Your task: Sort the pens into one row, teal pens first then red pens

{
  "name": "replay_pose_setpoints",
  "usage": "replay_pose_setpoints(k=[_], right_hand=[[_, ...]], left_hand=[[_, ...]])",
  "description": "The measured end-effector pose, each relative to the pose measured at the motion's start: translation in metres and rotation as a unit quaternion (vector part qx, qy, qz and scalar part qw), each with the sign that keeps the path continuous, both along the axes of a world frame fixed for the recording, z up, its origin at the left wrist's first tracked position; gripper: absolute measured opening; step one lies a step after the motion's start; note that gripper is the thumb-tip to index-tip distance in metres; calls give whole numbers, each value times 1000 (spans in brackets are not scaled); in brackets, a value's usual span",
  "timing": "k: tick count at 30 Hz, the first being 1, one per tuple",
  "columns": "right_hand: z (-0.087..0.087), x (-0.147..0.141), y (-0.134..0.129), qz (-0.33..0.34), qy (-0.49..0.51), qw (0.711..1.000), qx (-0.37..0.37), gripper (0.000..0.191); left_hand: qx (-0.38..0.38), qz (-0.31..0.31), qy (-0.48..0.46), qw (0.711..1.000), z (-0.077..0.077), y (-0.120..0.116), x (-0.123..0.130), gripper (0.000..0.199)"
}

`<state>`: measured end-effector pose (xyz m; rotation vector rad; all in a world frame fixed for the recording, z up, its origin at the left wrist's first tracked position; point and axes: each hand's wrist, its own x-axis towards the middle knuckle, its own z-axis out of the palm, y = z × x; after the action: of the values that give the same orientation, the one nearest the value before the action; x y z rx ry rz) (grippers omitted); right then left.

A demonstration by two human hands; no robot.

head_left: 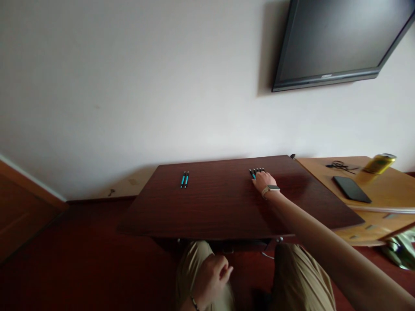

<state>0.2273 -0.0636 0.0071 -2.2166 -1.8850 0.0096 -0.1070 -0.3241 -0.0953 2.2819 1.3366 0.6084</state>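
Observation:
On the right part of the dark red-brown table, several black and blue pens lie in a row. My right hand, with a watch on the wrist, rests over them and covers their lower parts; its fingertips are too small to make out. Two more blue and black pens lie side by side on the left part of the table. Low over my left knee, in front of the table, is my left hand, its fingers curled and slightly blurred. Whether anything is inside it is hidden.
To the right stands a light wooden cabinet bearing a black phone, a dark cable and a yellow can. A television hangs on the wall behind. My knees are close to the table's front edge.

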Motion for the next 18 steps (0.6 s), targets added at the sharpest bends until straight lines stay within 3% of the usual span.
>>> replay_pose_setpoints(k=[5, 8, 10, 12, 15, 18], right_hand=[[4, -9, 11, -12, 30, 999, -41, 29], [8, -31, 15, -1, 55, 997, -58, 37], [10, -58, 17, 19, 79, 994, -69, 43], [10, -90, 19, 45, 104, 991, -76, 42], [8, -142, 23, 80, 126, 986, -76, 39], [5, -187, 30, 102, 134, 983, -77, 38]], left_hand=[[196, 51, -47, 978, 59, 29, -43, 24], [241, 95, -40, 965, 88, 61, -58, 27], [234, 126, -32, 963, 104, 92, -68, 18], [229, 164, -20, 959, 113, 130, -80, 4], [227, 219, 57, 947, 113, 188, -101, 22], [188, 239, 107, 947, 103, 233, -117, 39]])
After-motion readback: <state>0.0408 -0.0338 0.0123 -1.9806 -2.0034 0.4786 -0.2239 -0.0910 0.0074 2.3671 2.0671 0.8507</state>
